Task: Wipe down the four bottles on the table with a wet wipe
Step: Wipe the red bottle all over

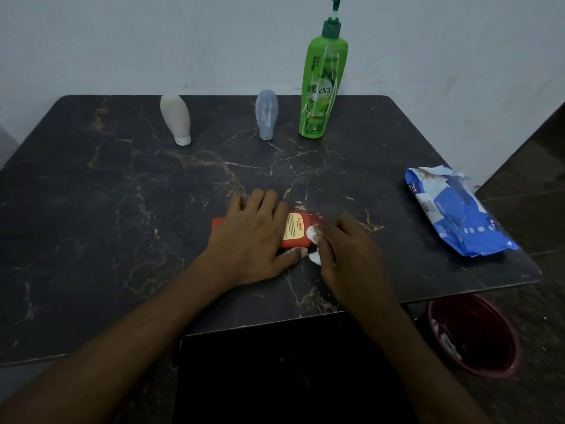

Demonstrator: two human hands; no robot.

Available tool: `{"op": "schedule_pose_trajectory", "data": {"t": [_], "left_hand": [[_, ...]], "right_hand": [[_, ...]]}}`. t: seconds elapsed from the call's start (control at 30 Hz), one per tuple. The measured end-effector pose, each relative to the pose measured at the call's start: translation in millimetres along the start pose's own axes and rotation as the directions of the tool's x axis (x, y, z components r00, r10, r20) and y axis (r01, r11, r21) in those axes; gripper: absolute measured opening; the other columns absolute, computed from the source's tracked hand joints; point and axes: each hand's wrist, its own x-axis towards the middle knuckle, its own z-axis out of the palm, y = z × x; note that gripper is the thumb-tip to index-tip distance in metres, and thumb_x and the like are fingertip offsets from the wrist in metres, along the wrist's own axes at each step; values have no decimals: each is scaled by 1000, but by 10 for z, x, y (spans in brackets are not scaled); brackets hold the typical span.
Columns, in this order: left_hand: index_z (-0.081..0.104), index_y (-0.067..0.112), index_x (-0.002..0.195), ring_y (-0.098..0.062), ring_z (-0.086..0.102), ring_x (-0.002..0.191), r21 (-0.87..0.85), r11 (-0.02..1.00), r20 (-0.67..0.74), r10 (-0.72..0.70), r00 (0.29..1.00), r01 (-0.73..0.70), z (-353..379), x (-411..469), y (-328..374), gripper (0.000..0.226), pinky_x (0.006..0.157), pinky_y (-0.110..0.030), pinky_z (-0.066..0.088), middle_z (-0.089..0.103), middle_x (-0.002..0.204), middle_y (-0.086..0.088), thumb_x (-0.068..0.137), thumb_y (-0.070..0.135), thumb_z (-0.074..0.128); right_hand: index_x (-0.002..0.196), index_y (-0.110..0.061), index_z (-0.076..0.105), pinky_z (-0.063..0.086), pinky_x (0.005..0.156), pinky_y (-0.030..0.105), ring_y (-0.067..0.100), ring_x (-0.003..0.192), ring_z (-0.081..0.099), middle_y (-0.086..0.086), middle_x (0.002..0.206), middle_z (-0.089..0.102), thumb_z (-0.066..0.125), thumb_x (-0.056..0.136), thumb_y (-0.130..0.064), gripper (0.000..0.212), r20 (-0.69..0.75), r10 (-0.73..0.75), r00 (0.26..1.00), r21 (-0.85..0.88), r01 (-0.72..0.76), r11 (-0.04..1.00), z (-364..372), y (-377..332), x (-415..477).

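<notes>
A red bottle (295, 229) with a cream label lies on its side near the middle of the dark marble table (107, 209). My left hand (253, 240) rests flat over it, pinning it down. My right hand (345, 249) holds a small white wet wipe (312, 235) against the bottle's right end. At the back stand three bottles: a white squeeze bottle (176, 119) on its cap, a grey-blue squeeze bottle (267, 114) on its cap, and a tall green pump bottle (322, 87).
A blue pack of wet wipes (455, 212) lies torn open at the table's right edge. A dark red bin (474, 335) with white scraps inside stands on the floor below the table's right corner. A pale wall runs behind the table.
</notes>
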Motion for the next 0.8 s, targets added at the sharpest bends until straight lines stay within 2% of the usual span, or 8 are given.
{"op": "schedule_pose_trajectory", "data": {"t": [0.13, 0.3, 0.37, 0.47, 0.53, 0.67, 0.73, 0.8], "left_hand": [[49, 16, 113, -25, 45, 104, 6, 1000, -21, -3, 1000, 3, -20, 0, 8, 81, 93, -51, 41, 49, 116, -9, 87, 87, 22], [44, 18, 118, -24, 49, 101, -19, 999, -4, -35, 999, 35, -5, -14, 23, 80, 87, -45, 46, 48, 121, -8, 85, 88, 25], [43, 19, 123, -24, 52, 102, -30, 999, 15, -39, 999, 39, 0, -16, 15, 82, 87, -44, 46, 47, 126, -8, 85, 89, 24], [42, 19, 127, -24, 52, 104, -39, 999, 32, -25, 999, 26, 9, -9, -2, 83, 89, -44, 48, 45, 128, -7, 85, 89, 24], [44, 18, 124, -23, 51, 100, -37, 999, 17, -17, 1000, 17, 19, -4, -7, 83, 85, -44, 48, 44, 124, -7, 85, 89, 23], [47, 16, 120, -23, 51, 93, -32, 999, -21, -17, 1000, 16, 39, -17, 10, 84, 80, -44, 49, 46, 120, -7, 86, 89, 21], [47, 16, 120, -23, 52, 95, -36, 999, -25, -20, 999, 19, 40, -19, 10, 83, 80, -44, 49, 46, 121, -7, 87, 88, 23], [46, 17, 120, -23, 51, 96, -37, 999, -23, -20, 1000, 19, 31, -17, 9, 80, 82, -44, 49, 46, 121, -7, 88, 87, 24]], "right_hand": [[125, -14, 62, 42, 83, 23, 15, 99, 56, 6, 118, 57, 69, 89, -31, 40, 178, 80, 981, -176, -49, 983, -33, -22, 444], [121, -17, 65, 50, 97, 36, 17, 106, 59, 4, 118, 63, 64, 93, -26, 29, 332, 207, 920, -176, -155, 972, -12, -5, 929], [123, -15, 62, 46, 95, 28, 16, 109, 55, 3, 121, 57, 65, 92, -28, 33, 313, 165, 935, -220, -97, 971, -12, -36, 848], [123, -14, 61, 37, 83, 21, 12, 101, 51, 4, 120, 54, 69, 89, -28, 38, 177, 55, 983, -165, -25, 986, -25, -45, 501], [117, -11, 64, 46, 80, 25, 12, 94, 54, 5, 114, 57, 70, 88, -21, 32, 84, 24, 996, -27, -22, 999, -13, -93, 244], [111, -12, 70, 57, 82, 31, 16, 96, 63, 5, 113, 63, 76, 82, -12, 30, 56, -33, 998, 150, 24, 988, 84, -112, -42], [105, -12, 72, 56, 77, 28, 15, 92, 64, 4, 108, 64, 81, 77, -9, 30, 39, -13, 999, 178, 6, 984, 86, -87, -35], [102, -12, 72, 50, 72, 24, 13, 87, 61, 4, 104, 64, 82, 74, -9, 30, 12, 6, 1000, 113, -7, 994, 73, -69, 47]]}}
